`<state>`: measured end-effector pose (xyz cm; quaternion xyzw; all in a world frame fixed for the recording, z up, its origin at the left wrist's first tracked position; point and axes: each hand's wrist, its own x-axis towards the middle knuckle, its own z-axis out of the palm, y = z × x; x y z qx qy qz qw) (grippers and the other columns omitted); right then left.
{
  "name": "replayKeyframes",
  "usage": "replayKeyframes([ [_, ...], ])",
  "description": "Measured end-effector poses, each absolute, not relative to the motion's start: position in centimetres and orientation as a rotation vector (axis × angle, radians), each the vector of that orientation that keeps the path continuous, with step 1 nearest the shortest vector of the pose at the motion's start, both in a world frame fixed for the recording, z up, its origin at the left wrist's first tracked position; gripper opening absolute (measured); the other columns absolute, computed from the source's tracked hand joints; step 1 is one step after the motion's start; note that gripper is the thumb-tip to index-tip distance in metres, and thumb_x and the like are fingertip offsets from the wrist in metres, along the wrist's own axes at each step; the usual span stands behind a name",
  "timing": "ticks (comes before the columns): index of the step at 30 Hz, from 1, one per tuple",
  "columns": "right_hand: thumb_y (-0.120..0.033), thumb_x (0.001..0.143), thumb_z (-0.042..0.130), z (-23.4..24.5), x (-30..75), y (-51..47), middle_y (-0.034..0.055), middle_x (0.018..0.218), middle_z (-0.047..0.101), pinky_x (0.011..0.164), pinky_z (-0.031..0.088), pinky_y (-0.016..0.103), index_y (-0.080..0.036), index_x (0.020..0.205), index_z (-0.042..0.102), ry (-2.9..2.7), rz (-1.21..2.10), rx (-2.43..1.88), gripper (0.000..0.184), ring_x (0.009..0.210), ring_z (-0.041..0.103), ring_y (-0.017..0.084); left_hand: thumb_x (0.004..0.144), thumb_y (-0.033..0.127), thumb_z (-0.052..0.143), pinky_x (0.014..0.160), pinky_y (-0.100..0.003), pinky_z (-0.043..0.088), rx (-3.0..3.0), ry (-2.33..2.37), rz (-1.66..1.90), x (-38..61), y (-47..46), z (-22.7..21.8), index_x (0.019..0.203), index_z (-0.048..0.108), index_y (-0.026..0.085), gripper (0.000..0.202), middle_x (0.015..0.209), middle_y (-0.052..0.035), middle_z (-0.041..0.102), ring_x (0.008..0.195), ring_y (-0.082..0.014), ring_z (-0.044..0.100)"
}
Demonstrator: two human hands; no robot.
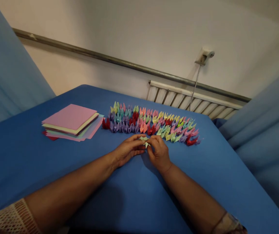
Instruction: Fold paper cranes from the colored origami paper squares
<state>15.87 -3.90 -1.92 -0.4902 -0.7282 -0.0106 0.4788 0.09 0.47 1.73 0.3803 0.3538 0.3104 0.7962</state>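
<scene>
Between my two hands is a small pale green folded paper crane [146,143], partly hidden by my fingers. My left hand [130,148] grips its left side, fingers stretched along it. The fingertips of my right hand [159,152] pinch it from the right. Just beyond my hands stand rows of finished paper cranes [143,125] in red, purple, pink, yellow, green and blue. To the left lies a stack of square paper sheets [69,117], pink on top, with other colours fanned out beneath.
A blue sheet [134,188] covers the surface under everything. Behind it are a wall rail [120,61], a white radiator [175,94] and a socket with a plugged-in cord [204,57]. Blue curtains hang at the left [10,71] and right [271,139].
</scene>
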Motion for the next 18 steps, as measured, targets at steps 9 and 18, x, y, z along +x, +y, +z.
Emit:
replayKeyframes([
  [9,-0.012,0.087,0.049,-1.92,16.41,-3.92,0.0096,0.094,0.061,0.079,0.05,0.036,-0.02,0.096,0.064,-1.881,-0.108,-1.233,0.019,0.087,0.059,0.022,0.072,0.011,0.075,0.069,-0.022,0.05,0.709,0.768,0.693,0.19,0.69,1.33,0.091,0.069,0.016,0.02,0.078,-0.0007,0.066,0.067,-0.0093,0.061],
  [18,-0.023,0.09,0.053,-2.3,16.53,-3.26,0.0061,0.095,0.064,0.081,0.051,0.035,-0.022,0.091,0.06,-1.507,0.244,-1.095,0.007,0.09,0.062,0.019,0.073,0.007,0.073,0.066,-0.021,0.051,0.678,0.688,0.586,0.06,1.03,1.16,0.093,0.068,0.016,0.023,0.075,-0.0008,0.065,0.064,-0.0094,0.061],
])
